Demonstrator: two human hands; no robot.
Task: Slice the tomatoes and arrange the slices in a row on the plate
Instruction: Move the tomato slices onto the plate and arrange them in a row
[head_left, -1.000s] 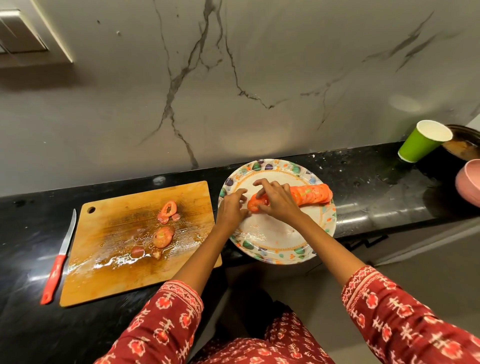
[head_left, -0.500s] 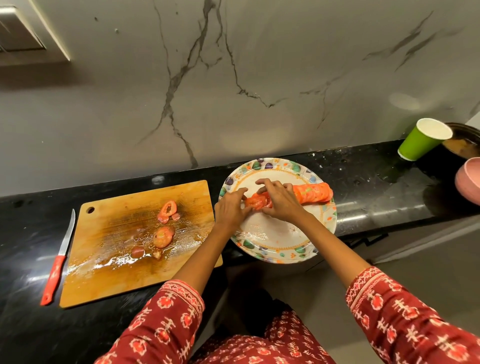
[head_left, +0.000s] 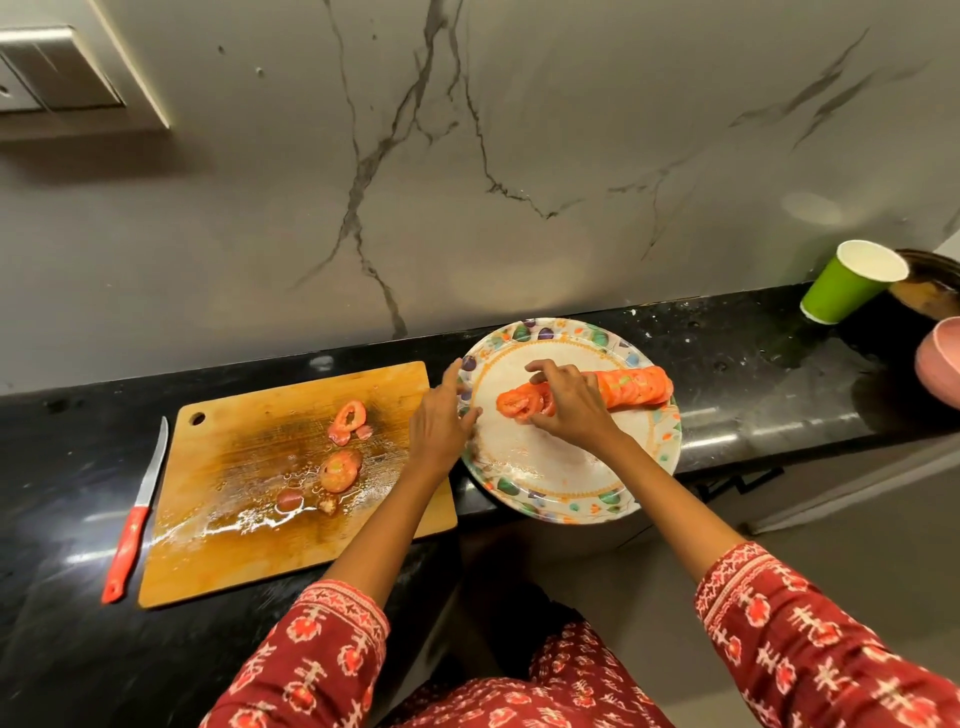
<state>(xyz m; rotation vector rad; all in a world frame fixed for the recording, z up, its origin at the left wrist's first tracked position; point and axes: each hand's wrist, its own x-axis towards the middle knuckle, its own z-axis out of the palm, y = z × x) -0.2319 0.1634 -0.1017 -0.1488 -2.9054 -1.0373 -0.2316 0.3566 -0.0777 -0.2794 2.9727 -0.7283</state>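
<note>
Your right hand (head_left: 569, 410) sits over the row of slices (head_left: 631, 387) on the plate (head_left: 545, 483), fingers (head_left: 540, 366) curled down onto the slices at the row's left end; whether they pinch one or just press, you cannot tell. The row runs from just left of those fingers out to the right, slices overlapping, across the plate's far half. Your left hand (head_left: 441, 421) rests at the plate's left rim, fingers relaxed and straight, thumb up along the rim, gripping nothing. The plate overhangs the near edge of the black surface (head_left: 753, 374). Left of your left fingers lies the board (head_left: 234, 499), wet, with a few tomato scraps (head_left: 340, 467) on it. Further left, just beside the board, the knife (head_left: 136, 514) lies on the surface, red handle nearest you. Well right of your right fingers stand a green cup (head_left: 841, 286) and a pink bowl (head_left: 943, 364) cut by the frame edge.
</note>
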